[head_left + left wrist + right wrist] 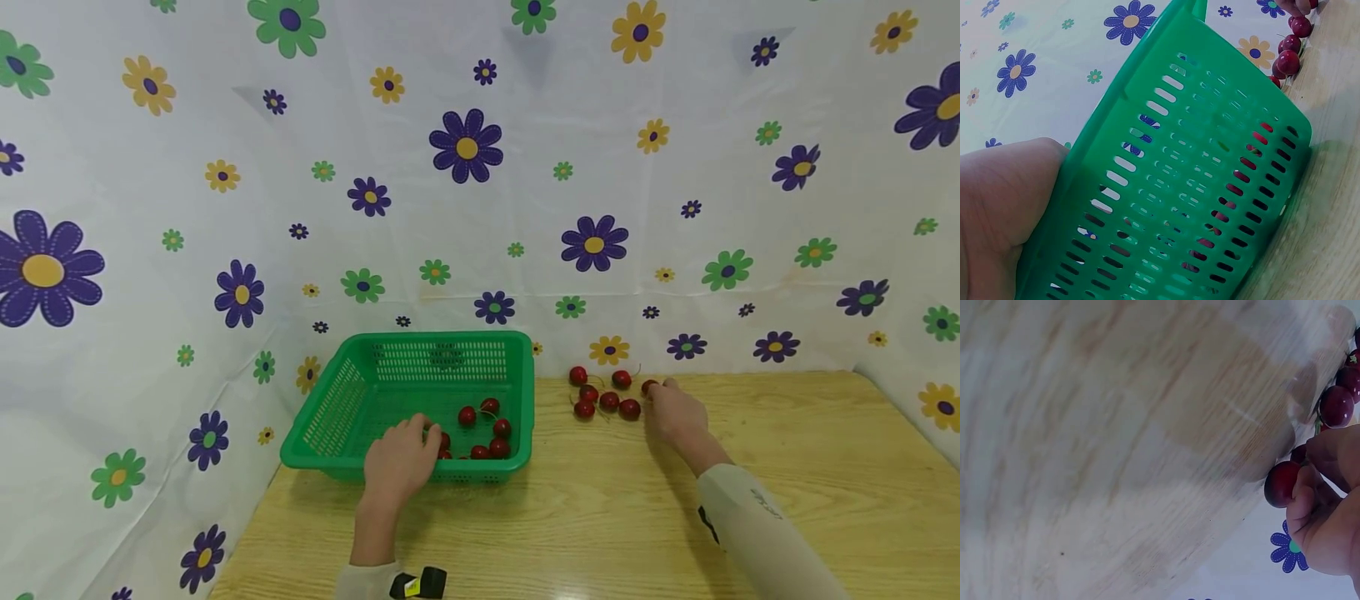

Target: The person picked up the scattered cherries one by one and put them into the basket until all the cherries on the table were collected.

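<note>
A green plastic basket [408, 464] stands on the wooden table at the left, holding several red cherries [467, 416] toward its right side. My left hand [401, 458] reaches over the basket's front rim, fingers loosely bent inside beside the cherries; its fingertips are partly hidden. In the left wrist view, the heel of that hand lies against the rim. To the right of the basket, my right hand [677, 414] pinches a dark red cherry [1283, 484] between thumb and fingers at the edge of a loose group of cherries [609, 401] on the table.
A white cloth [450, 225] printed with flowers hangs behind and to the left of the table [577, 508]. The loose cherries lie close to the table's back edge, some with thin stems.
</note>
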`<state>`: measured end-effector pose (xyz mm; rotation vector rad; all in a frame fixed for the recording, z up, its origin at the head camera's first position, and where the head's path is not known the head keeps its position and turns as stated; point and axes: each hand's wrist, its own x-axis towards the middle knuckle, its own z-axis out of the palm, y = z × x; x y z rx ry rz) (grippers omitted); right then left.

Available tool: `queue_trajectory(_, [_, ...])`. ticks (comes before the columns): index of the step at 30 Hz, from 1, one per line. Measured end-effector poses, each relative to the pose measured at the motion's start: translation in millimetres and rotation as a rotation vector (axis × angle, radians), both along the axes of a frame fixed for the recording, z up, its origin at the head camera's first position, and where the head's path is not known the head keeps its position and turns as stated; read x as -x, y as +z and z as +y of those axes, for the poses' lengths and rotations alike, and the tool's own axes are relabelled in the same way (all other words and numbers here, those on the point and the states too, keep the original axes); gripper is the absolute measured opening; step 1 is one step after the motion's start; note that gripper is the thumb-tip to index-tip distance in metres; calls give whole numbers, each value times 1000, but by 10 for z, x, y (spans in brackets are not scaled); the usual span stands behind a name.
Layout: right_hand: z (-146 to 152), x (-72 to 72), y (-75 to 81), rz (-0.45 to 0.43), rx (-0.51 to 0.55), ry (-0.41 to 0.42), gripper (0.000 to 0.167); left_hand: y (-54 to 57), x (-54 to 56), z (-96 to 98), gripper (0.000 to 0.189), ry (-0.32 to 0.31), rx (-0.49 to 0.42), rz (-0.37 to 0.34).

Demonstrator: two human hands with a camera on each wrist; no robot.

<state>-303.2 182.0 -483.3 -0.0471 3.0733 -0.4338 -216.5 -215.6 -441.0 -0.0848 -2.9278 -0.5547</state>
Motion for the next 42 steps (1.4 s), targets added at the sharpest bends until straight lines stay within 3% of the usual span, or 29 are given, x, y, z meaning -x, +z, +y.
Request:
queue_trajectory(14, [13,-18,15,13,-74,20,19,-10,0,0,35,6,-12,7])
queue_trajectory(23, [18,-42,-4,27,-134,77,18,3,-11,-1,35,-4,-13,9])
queue_trajectory(42, [133,-15,101,35,-30,20,21,9,1,-1,37,-1,-3,-6])
